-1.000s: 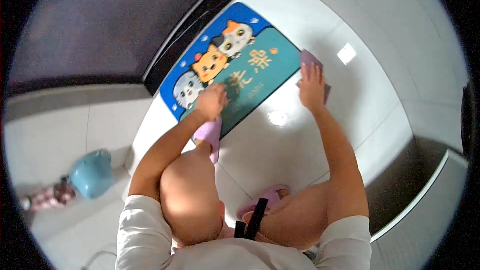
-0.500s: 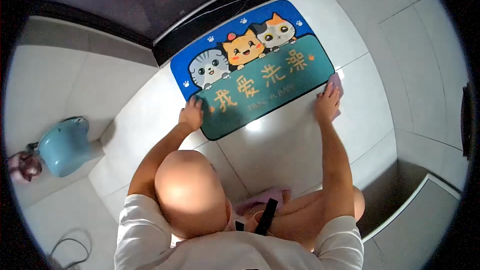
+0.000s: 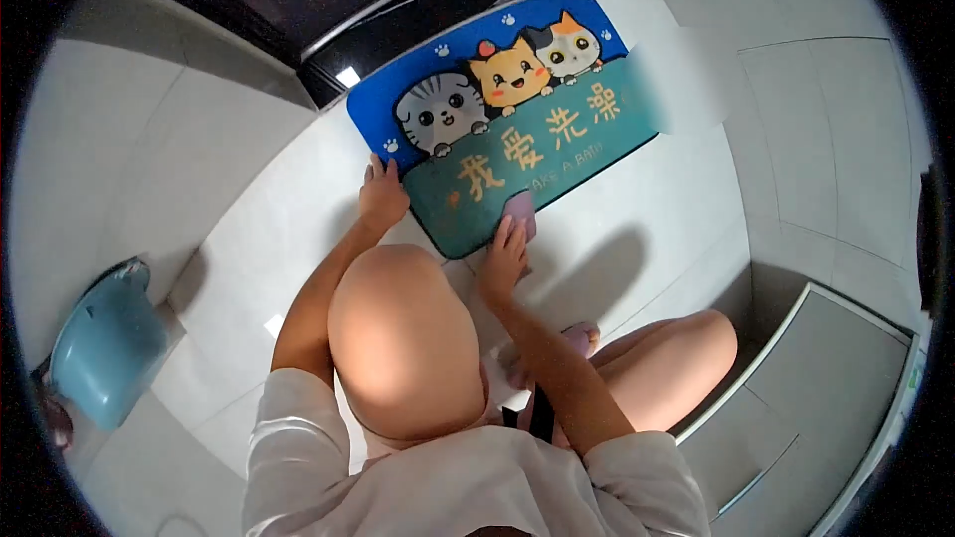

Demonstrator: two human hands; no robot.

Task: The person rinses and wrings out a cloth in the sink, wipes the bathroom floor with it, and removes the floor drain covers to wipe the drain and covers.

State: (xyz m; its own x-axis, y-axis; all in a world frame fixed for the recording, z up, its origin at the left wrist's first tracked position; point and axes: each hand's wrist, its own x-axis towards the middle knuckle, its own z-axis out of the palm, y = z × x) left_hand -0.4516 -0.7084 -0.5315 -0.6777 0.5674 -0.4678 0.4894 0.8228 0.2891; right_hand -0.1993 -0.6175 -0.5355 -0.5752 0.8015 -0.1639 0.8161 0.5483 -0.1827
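Note:
A bath mat (image 3: 438, 194) with three cartoon cats, a blue top and a green lower part lies on the white tiled floor. My left hand (image 3: 384, 197) rests at its left edge, fingers stretched out and touching the border. Under the fingers of my right hand (image 3: 505, 257) is a purple cloth (image 3: 520, 213), pressed on the mat's near edge. What the cloth covers is hidden. A blurred patch hides the mat's right end.
A blue plastic basin (image 3: 109, 348) is at the left by the wall. A dark door with a black sill (image 3: 448, 10) lies beyond the mat. At the lower right stands a grey cabinet (image 3: 796, 408). My bent knee (image 3: 403, 348) is close to the mat's near corner.
My right hand has moved left with the purple cloth, from the mat's right end to its near edge. My left hand has shifted slightly up along the left edge.

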